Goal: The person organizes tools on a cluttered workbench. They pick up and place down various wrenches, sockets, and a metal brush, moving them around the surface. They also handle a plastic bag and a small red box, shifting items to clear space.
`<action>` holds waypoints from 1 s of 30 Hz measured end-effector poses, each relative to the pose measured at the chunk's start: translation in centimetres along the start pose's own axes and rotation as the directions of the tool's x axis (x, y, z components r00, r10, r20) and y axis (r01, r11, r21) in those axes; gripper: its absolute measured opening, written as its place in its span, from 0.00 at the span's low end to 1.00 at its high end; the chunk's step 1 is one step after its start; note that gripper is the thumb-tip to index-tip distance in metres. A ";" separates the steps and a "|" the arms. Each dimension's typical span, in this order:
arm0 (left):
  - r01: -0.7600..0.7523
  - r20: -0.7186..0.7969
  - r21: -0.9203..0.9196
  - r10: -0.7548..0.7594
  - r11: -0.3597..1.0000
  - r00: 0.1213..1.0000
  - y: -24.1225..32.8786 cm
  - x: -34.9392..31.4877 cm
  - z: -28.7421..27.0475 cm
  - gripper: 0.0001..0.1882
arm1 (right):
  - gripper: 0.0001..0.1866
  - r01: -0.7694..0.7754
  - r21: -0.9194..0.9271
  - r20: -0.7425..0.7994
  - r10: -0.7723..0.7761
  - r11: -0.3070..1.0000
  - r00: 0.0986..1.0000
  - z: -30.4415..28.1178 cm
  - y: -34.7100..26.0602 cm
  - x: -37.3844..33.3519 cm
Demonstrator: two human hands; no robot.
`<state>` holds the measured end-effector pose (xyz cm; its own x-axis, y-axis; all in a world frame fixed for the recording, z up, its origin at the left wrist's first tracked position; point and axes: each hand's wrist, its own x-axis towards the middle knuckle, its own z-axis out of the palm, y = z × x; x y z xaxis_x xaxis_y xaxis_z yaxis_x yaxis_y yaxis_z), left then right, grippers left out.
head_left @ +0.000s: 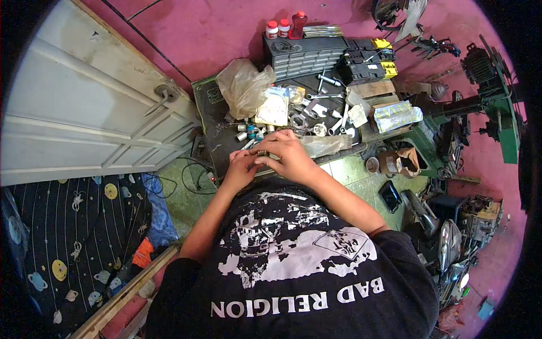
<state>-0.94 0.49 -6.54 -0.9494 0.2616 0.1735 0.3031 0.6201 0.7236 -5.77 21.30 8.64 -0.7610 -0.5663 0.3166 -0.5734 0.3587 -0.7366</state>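
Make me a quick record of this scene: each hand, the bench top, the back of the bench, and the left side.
Right hand: pinching a small ribbed metal part, exact kind unclear
Left hand: right beside that part, grip partly hidden
Bench top: plastic bag, loose wrenches
Bench back: grey drawer cabinet, red bottle on top
Left side: white door

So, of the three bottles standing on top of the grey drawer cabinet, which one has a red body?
The rightmost bottle: its body is red, whereas the left bottle and middle bottle are white with red lids.
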 end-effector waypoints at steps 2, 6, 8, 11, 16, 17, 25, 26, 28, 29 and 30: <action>0.031 -0.010 0.003 -0.031 1.000 0.999 -0.8 -0.4 0.6 0.11 | 0.07 -0.019 -0.026 -0.009 0.018 0.999 1.000 0.4 -0.3 -0.1; 0.032 -0.045 -0.021 -0.033 0.999 0.998 0.2 -0.1 0.5 0.11 | 0.08 -0.069 -0.069 0.016 0.070 0.995 0.997 1.6 1.2 -1.1; 0.035 -0.055 -0.028 -0.036 0.999 0.998 0.6 0.1 0.4 0.11 | 0.08 -0.062 -0.084 0.060 0.067 0.995 0.996 1.0 1.2 -1.2; 0.026 -0.050 -0.010 -0.027 1.000 0.998 0.4 0.1 0.7 0.11 | 0.07 -0.111 -0.021 -0.024 0.111 0.994 0.994 1.0 0.9 -1.4; 0.094 0.031 0.005 -0.094 0.996 0.995 -0.2 0.3 1.6 0.10 | 0.05 -0.116 -0.110 -0.044 0.112 0.987 0.993 1.5 2.5 -2.2; 0.090 0.021 -0.001 -0.090 0.996 0.996 -0.2 0.3 2.0 0.10 | 0.04 -0.119 -0.118 -0.075 0.110 0.986 0.991 1.4 2.9 -2.4; 0.041 0.127 0.043 -0.046 0.998 0.991 0.7 3.0 5.9 0.08 | 0.10 -0.414 0.481 -0.383 0.610 0.773 0.694 -8.1 7.5 -8.3; 0.017 0.131 0.036 -0.021 0.999 0.991 0.9 3.6 6.7 0.07 | 0.12 -0.434 0.529 -0.421 0.670 0.729 0.612 -10.3 8.7 -9.9; -0.015 0.203 0.010 0.013 1.000 0.979 1.7 5.7 8.1 0.06 | 0.14 -0.430 0.614 -0.491 0.747 0.661 0.447 -14.3 11.7 -14.4; -0.030 0.238 -0.005 0.030 1.000 0.971 2.2 6.8 9.0 0.06 | 0.15 -0.412 0.650 -0.523 0.769 0.639 0.369 -15.7 13.4 -16.9; -0.059 0.218 -0.050 0.068 0.997 0.973 2.9 8.0 9.9 0.06 | 0.15 -0.386 0.693 -0.525 0.793 0.609 0.308 -16.8 14.5 -19.0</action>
<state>-6.81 11.72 -9.69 -0.8857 0.4585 0.0724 0.3538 0.5659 0.7447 -4.71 49.75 2.04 -0.8484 0.5003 -0.1730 0.1553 -0.0771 -0.9849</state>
